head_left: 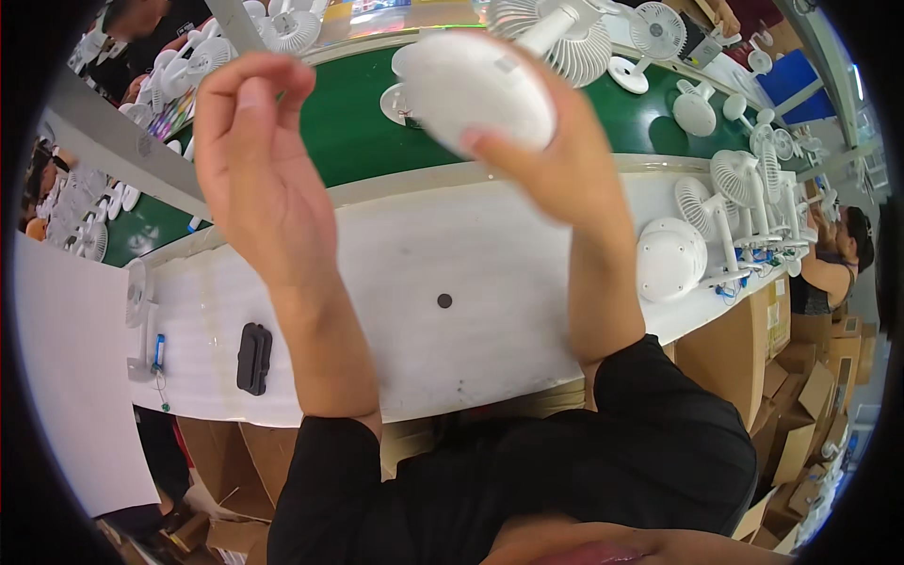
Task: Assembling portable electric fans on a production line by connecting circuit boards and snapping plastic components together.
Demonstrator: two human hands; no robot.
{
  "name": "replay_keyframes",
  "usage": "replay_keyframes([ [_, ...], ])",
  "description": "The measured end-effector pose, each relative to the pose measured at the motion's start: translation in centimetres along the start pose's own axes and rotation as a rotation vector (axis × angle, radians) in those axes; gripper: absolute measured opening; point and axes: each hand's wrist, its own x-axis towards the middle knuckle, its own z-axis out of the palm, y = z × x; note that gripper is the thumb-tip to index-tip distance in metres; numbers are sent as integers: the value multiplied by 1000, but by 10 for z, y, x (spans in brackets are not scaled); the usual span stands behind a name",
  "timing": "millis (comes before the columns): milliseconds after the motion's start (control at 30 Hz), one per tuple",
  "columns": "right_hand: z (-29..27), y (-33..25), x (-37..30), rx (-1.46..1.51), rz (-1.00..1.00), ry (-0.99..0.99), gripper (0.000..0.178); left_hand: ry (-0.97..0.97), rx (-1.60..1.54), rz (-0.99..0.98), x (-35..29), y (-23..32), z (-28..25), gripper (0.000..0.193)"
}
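My right hand [574,155] is raised over the far side of the bench, closed on a smooth white round fan base [485,94]. Its thumb presses the near rim, and the other fingers are mostly hidden behind the disc. Just beyond stands a white caged fan head with a neck [556,42]; I cannot tell whether the base joins it. To the left, my left hand [264,169] is up in the air with loosely curled fingers, thumb apart from the fingertips and nothing visible in it. A small dark disc [444,301] lies on the white bench top [405,245] between my forearms.
Beyond the bench runs a green conveyor [358,122] carrying white fan parts. Several white fans [739,188] crowd the bench's right end beside a round white base [671,259]. A black case [253,359] lies at left. Cardboard boxes [725,353] stand below; co-workers are nearby.
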Motion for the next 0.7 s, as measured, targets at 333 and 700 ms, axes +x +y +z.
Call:
replay_keyframes([
  [333,-96,165,8,-737,471,252,58,-8,125,-197,-2,-7,-9,8],
  [700,-10,157,56,-642,120,9,46,-62,129,-277,2,-6,-1,8],
])
